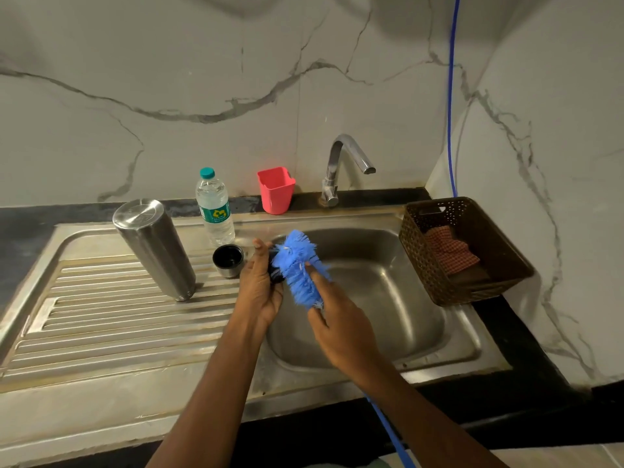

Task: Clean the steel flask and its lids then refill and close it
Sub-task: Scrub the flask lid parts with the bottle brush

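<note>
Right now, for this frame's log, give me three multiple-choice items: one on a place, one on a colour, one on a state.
1. Where does the steel flask stand?
A. in the basin
B. on the ribbed drainboard
C. in the basket

2. What colour are the bristles of the brush?
A. blue
B. green
C. white

3. What is the right hand doing?
A. gripping the brush
B. hanging empty
C. turning the tap

Answers:
1 B, its lower end rests on the drainboard ridges.
2 A, the whole bristle head is bright blue.
3 A, its fingers curl round the brush just below the bristles.
</note>
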